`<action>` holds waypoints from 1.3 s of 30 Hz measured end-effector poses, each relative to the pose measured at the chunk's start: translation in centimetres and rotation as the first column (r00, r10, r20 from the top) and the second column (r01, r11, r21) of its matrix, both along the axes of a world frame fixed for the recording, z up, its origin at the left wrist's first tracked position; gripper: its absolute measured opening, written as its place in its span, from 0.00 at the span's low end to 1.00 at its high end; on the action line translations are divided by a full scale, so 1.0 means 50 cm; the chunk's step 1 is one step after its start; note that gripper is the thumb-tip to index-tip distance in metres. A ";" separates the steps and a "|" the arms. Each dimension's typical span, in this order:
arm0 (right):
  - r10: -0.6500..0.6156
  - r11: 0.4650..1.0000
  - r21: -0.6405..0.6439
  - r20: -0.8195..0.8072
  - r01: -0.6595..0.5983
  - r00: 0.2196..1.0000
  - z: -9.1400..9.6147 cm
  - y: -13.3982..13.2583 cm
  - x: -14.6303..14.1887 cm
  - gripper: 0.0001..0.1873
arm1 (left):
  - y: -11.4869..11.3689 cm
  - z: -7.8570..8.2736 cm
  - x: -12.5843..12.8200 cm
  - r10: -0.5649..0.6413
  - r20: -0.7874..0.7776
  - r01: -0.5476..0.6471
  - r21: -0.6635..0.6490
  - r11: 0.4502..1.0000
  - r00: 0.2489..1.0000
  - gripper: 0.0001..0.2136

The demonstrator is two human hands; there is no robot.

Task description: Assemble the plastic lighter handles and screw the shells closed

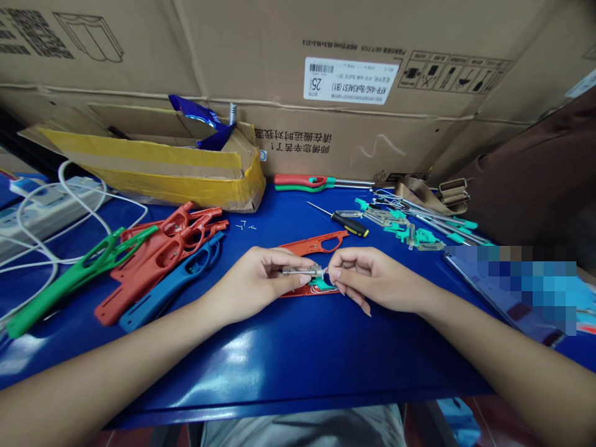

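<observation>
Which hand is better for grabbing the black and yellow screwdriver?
Probably the right hand. The screwdriver lies just beyond its knuckles, while the left hand sits farther away and grips most of the small metal part.

Bright, even light from overhead; only soft shadows under my left hand [254, 282] & right hand [372, 279]. White glare patch on glossy desk [242, 357] near me. Wide lens bends pic edges. Pixelated block [526, 282] at right; rest sharp.

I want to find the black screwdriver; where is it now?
In the head view, the black screwdriver lies on the table right of centre, beyond the right hand, between the orange shell and the teal parts.
</observation>
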State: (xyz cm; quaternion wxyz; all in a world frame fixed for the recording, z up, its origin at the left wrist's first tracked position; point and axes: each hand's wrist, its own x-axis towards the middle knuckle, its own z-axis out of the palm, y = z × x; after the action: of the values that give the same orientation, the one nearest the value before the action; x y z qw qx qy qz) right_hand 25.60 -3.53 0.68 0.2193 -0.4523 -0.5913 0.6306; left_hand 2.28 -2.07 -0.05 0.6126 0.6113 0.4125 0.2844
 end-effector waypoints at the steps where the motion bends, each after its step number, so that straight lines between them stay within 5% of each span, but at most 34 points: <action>1: 0.001 1.000 0.002 0.002 -0.001 1.000 0.000 0.000 0.000 0.13 | 0.000 0.000 0.000 0.005 0.001 -0.005 -0.002 1.000 1.000 0.12; 30: -0.025 1.000 -0.010 0.009 0.025 1.000 0.003 0.006 -0.003 0.18 | -0.007 -0.012 0.004 0.044 0.033 -0.046 0.063 0.997 0.999 0.11; 39: -0.068 0.998 0.006 -0.015 0.068 0.998 0.004 0.006 -0.005 0.16 | -0.003 -0.008 0.006 0.041 -0.017 -0.042 -0.007 0.999 0.999 0.16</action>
State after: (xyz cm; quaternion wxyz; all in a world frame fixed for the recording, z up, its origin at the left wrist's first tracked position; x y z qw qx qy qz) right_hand 25.34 -3.24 0.87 0.2465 -0.4668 -0.5758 0.6243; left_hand 2.60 -2.24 -0.45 0.6052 0.6028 0.4312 0.2905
